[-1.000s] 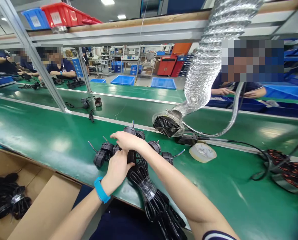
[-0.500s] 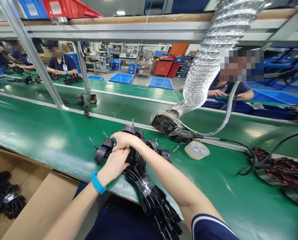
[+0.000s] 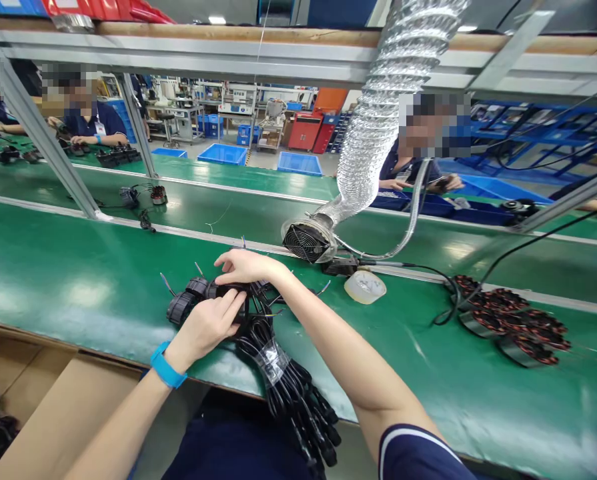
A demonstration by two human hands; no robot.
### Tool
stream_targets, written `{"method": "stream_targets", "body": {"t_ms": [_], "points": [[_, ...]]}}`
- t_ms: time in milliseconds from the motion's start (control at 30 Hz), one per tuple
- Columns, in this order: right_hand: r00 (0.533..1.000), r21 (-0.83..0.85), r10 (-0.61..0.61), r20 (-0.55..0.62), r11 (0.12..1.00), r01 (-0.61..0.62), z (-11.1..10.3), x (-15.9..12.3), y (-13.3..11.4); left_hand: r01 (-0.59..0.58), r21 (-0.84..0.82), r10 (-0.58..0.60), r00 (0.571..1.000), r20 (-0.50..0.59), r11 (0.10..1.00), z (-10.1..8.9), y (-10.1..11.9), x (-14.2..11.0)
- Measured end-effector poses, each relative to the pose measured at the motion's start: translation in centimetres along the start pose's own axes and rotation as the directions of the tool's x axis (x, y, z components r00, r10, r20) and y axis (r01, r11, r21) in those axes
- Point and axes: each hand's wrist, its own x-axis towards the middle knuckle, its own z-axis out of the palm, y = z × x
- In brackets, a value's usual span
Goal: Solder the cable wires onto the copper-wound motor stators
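Note:
Black ribbed round housings (image 3: 181,308) with short stripped wire ends lie on the green bench, partly hidden by my hands. My left hand (image 3: 205,331), with a blue wristband (image 3: 167,365), is closed on a black housing (image 3: 241,312), its fingers over the near side. Just above that piece is my right hand (image 3: 243,267), its fingers stretched left and thumb apart; whether the thumb touches the housing is unclear. Black cables (image 3: 298,393) run from the housings toward my body, bundled by clear wrap (image 3: 272,362), and hang over the bench edge.
A small fan (image 3: 305,241) on a silver duct (image 3: 363,147) stands beyond my hands. Right of it are a roll of clear tape (image 3: 365,287) and copper-wound stators (image 3: 508,320). A cardboard box (image 3: 73,407) is at lower left. Co-workers sit across the line.
The view has turned right, shifting the scene left. My right hand's fingers have straightened and spread over the housings. My left hand stays on the black piece.

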Motion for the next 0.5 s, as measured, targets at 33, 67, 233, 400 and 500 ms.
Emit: {"method": "stream_targets", "body": {"t_ms": [33,67,233,400,500], "points": [[1.000,0.040,-0.005,-0.015,0.999,0.005,-0.2,0.0,0.2,-0.001,0.030,0.002,0.998,-0.063,1.000,-0.6,-0.1,-0.3],[1.000,0.068,-0.007,-0.020,0.998,0.009,-0.3,-0.1,0.4,0.021,0.061,-0.012,0.990,-0.144,0.998,-1.3,-0.3,-0.6],[0.993,0.092,-0.080,0.086,0.993,0.072,0.4,0.3,0.5,0.207,0.101,-0.131,0.858,-0.497,0.973,-5.9,-1.2,0.0],[0.995,-0.012,-0.100,0.005,0.995,0.100,2.8,0.8,0.3,0.341,-0.106,-0.332,0.718,-0.612,0.934,-7.8,-0.2,-1.0],[0.996,-0.153,-0.077,-0.044,0.986,0.069,4.4,0.6,0.2,0.507,-0.199,-0.504,0.583,-0.637,0.838,-7.1,1.0,-4.0]]}}
